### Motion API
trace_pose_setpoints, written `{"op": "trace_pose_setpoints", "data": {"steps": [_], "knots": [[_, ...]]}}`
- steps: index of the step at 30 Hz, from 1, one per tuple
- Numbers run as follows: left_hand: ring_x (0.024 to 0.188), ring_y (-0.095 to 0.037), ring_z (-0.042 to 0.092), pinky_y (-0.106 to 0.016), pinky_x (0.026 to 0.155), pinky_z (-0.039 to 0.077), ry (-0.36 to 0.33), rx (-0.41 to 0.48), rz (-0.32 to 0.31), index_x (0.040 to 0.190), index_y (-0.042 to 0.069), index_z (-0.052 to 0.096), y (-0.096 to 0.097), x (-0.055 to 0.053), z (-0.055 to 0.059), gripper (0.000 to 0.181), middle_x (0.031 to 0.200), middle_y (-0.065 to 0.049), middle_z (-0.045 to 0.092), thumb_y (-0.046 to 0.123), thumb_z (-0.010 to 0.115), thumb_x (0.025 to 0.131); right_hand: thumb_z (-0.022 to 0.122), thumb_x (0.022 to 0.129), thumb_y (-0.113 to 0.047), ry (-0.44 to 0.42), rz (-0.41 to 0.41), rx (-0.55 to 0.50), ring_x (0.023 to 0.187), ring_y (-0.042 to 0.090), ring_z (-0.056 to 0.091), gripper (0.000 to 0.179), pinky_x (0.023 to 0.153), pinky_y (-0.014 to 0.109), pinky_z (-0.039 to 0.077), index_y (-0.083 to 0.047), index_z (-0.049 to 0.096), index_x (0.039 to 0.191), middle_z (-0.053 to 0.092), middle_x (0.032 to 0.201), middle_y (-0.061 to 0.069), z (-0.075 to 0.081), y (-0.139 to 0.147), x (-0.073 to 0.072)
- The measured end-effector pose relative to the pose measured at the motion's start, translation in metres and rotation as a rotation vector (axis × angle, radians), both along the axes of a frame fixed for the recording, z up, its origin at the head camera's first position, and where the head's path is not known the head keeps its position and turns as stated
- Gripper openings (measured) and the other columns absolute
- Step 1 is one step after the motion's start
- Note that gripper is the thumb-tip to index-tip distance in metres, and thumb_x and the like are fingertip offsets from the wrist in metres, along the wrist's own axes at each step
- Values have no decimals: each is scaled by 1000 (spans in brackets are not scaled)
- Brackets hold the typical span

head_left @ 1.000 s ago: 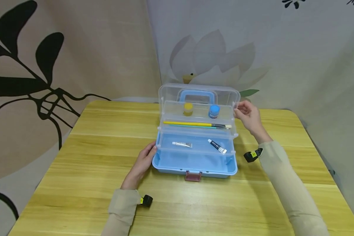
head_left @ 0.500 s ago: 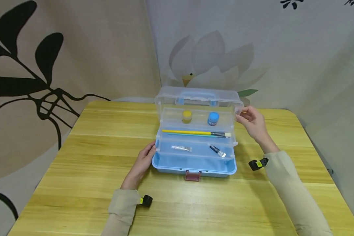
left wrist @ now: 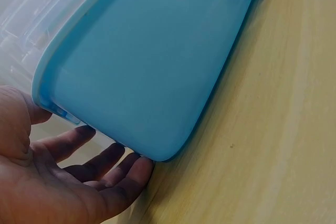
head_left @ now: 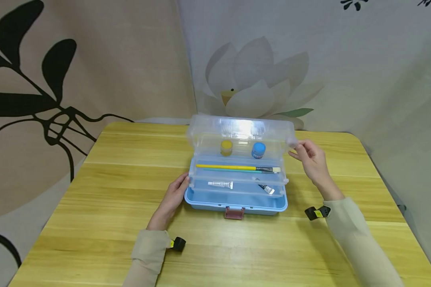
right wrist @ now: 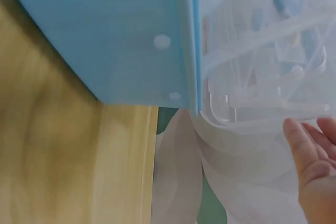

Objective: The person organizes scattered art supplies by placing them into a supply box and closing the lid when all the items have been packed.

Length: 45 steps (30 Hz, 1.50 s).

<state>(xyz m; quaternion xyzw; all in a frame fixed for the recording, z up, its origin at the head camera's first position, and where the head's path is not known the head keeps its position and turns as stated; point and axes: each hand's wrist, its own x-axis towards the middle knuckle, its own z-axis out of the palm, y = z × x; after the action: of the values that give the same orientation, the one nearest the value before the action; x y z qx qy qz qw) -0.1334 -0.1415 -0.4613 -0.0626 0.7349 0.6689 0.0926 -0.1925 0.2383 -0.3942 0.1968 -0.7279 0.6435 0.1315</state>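
Note:
A light blue box [head_left: 215, 201] with a raised clear lid [head_left: 208, 125] stands on the table. Its clear tiers hold a yellow paint jar [head_left: 226, 148], a blue paint jar [head_left: 258, 150], a yellow paintbrush [head_left: 226, 167], a thin teal brush [head_left: 230, 171], a white paint tube [head_left: 220, 184] and a dark-labelled tube [head_left: 266, 187]. My left hand [head_left: 174, 194] steadies the box's left side, spread fingertips [left wrist: 113, 153] against the wall. At the lid's right corner, my right hand [head_left: 313, 161] pinches the edge; the lid partly hides its grip.
A reddish latch [head_left: 234, 213] hangs on the box's front. The wooden table [head_left: 104, 223] extends around the box, and a printed curtain [head_left: 129, 59] hangs right behind it. Each wrist carries a small black camera.
The lid has tilted forward and down from nearly upright, my right hand moving down and slightly right with it. The tiers have sunk back into the box somewhat. My left hand stays put.

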Motion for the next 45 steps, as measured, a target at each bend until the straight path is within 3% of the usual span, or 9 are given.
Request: {"op": "trace_pose_setpoints", "data": {"steps": [8, 12, 17, 20, 25, 32, 37, 42, 45], "knots": [[136, -34, 25, -46, 111, 19, 14, 11, 5, 140, -6, 35, 0, 0, 0, 47, 145, -24, 33, 19, 39, 102, 46, 96, 1, -11, 51, -77, 95, 11, 63, 19, 81, 23, 50, -2, 64, 100, 64, 99, 1, -5, 3, 15], [137, -32, 23, -45, 112, 18, -11, 9, 3, 142, -4, 33, -1, 0, 0, 48, 146, -22, 32, 22, 37, 102, 45, 95, 7, -6, 81, -60, 94, 9, 63, 20, 83, 22, 50, 5, 62, 104, 65, 100, 1, -7, 5, 23], [135, -33, 27, -46, 109, 25, -61, 113, -26, 144, -5, 27, -1, 2, 4, 57, 146, -23, 31, 35, 20, 104, 45, 92, 13, 16, 65, 68, 92, 5, 63, 21, 80, 15, 48, 12, 58, 108, 67, 99, -8, -11, 10, 34], [134, -34, 27, -48, 108, 26, -73, 167, -54, 145, -5, 23, -1, 3, 7, 70, 147, -24, 29, 47, 10, 101, 45, 90, 17, 48, 66, 133, 98, 3, 61, 29, 79, 13, 47, 12, 55, 117, 65, 109, -11, -16, 13, 41], [137, -34, 22, -50, 110, 21, -87, 166, -86, 147, -3, 19, -1, 5, 12, 83, 150, -22, 22, 59, 4, 95, 49, 83, 23, 118, 99, 171, 110, 1, 55, 42, 79, 13, 48, 15, 49, 125, 57, 124, -12, -25, 17, 50], [136, -31, 23, -47, 110, 20, -68, 171, -92, 147, 1, 24, -1, 7, 15, 89, 146, -21, 28, 69, 11, 91, 57, 85, 12, 228, 161, 223, 116, 3, 52, 43, 83, 13, 45, 10, 50, 127, 52, 130, -6, -41, 23, 60], [136, -32, 21, -51, 110, 17, -52, 214, -117, 146, 3, 22, -4, 8, 15, 76, 146, -21, 27, 59, 19, 96, 59, 89, -2, 328, 212, 275, 123, 8, 46, 42, 93, 16, 40, 17, 47, 125, 46, 135, 1, -48, 25, 64], [134, -30, 22, -48, 111, 16, -51, 263, -153, 146, 1, 22, -7, 8, 11, 69, 143, -23, 29, 52, 23, 99, 65, 82, 6, 289, 177, 410, 125, 3, 39, 48, 96, 13, 34, 16, 46, 125, 39, 134, 2, -45, 25, 77], [135, -29, 22, -46, 112, 15, -36, 276, -168, 145, -1, 24, -8, 9, 9, 68, 144, -23, 29, 50, 26, 100, 70, 75, 9, 252, 166, 417, 126, 2, 37, 57, 97, 14, 33, 17, 44, 126, 37, 136, 1, -45, 22, 84]]}}
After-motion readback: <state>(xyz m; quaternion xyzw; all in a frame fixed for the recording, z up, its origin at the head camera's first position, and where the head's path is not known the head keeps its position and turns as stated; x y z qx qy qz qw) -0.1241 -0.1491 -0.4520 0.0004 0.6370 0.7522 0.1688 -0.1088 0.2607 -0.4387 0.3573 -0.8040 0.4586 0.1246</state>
